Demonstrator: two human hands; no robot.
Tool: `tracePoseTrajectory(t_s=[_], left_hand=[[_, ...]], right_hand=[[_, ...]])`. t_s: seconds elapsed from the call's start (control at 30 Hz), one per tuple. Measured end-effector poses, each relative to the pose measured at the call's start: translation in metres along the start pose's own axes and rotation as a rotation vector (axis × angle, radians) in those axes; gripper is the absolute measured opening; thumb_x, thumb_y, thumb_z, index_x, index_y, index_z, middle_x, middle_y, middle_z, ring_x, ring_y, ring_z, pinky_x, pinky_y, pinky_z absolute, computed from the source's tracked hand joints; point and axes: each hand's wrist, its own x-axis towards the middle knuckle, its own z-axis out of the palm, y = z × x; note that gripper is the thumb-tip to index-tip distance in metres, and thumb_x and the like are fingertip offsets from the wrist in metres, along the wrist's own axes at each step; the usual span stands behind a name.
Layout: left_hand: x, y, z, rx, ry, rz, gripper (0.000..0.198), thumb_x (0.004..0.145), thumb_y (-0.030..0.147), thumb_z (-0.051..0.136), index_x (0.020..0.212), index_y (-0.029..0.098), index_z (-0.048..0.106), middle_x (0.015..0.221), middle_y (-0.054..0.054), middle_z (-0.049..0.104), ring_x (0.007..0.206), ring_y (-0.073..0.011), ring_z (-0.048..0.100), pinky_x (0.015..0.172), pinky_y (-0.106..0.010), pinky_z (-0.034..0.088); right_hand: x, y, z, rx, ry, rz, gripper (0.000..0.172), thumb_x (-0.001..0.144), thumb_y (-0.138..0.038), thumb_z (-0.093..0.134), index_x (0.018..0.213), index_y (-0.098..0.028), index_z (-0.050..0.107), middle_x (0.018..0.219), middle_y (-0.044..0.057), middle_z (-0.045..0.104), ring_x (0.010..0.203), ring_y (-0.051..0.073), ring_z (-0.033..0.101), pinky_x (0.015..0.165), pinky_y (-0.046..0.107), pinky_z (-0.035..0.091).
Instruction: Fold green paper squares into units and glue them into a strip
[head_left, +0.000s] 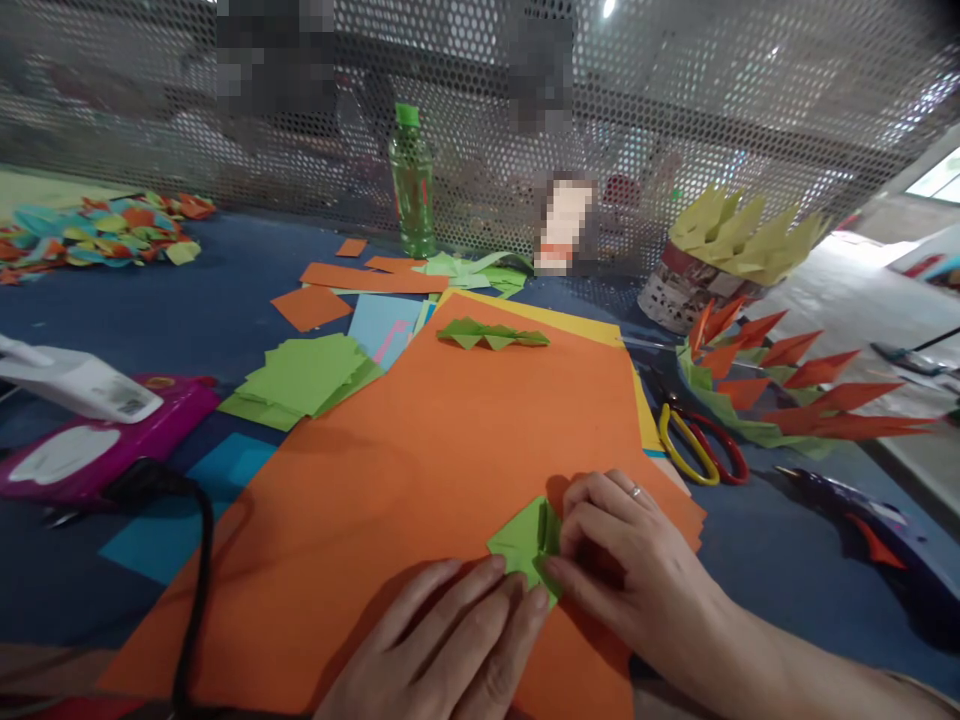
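Head camera: two hands work on a small green paper (517,540) that lies on a big orange sheet (420,450). The left hand (457,650) lies nearly flat, its fingers spread a little; it grips nothing, and its fingertips press the near side of the green paper. The right hand (630,550) pinches the folded right side of the same paper with its thumb and finger. It wears a ring (635,491).

Well past both hands, on the orange sheet, is a folded green strip (491,335) with zigzag edges. Left of that, up and away from the left hand, sits a green stack (300,378). Farther left of the left hand are a black cord (204,580), blue paper (202,500) and a pink box (112,450).

Just beyond the right hand, to its right, are scissors (706,452) with one yellow loop and one red. A glue gun (874,525) lies farther right of that hand. Past the scissors is a spiky orange and green ring of paper (806,412). Far ahead of the left hand, a green bottle (412,185) stands upright on the blue table (247,270).
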Motion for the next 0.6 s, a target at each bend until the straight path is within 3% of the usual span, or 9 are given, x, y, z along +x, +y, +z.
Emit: tracePoseTrajectory(t_s=[0.13, 0.43, 0.6], left_hand=[[0.0041, 0.0006, 0.0004, 0.055, -0.028, 0.024, 0.037, 0.105, 0.034, 0.040, 0.130, 0.027, 0.066, 0.117, 0.000, 0.073, 0.115, -0.0178, 0.061, 0.122, -0.039, 0.022], [-0.0002, 0.0014, -0.0011, -0.037, -0.054, -0.047, 0.044, 0.109, 0.042, 0.032, 0.117, 0.026, 0.072, 0.118, 0.004, 0.071, 0.116, -0.0144, 0.059, 0.123, -0.032, 0.018], [0.0047, 0.0021, -0.0020, 0.024, -0.055, -0.028, 0.039, 0.106, 0.032, 0.036, 0.132, 0.025, 0.064, 0.119, 0.000, 0.070, 0.116, -0.0175, 0.059, 0.122, -0.036, 0.021]], right_hand=[[-0.0004, 0.0005, -0.0002, -0.003, -0.009, 0.013, 0.018, 0.089, -0.016, 0.067, 0.078, -0.021, 0.053, 0.086, 0.001, 0.056, 0.085, 0.019, 0.051, 0.077, 0.035, 0.041], [-0.0010, 0.0007, 0.0002, -0.004, -0.015, 0.009, 0.016, 0.089, -0.017, 0.067, 0.079, -0.020, 0.055, 0.086, 0.001, 0.055, 0.085, 0.019, 0.051, 0.076, 0.035, 0.040], [-0.0007, 0.0015, 0.0013, 0.005, 0.013, 0.002, 0.017, 0.088, -0.016, 0.069, 0.079, -0.020, 0.055, 0.087, 0.001, 0.056, 0.084, 0.019, 0.051, 0.075, 0.034, 0.040]])
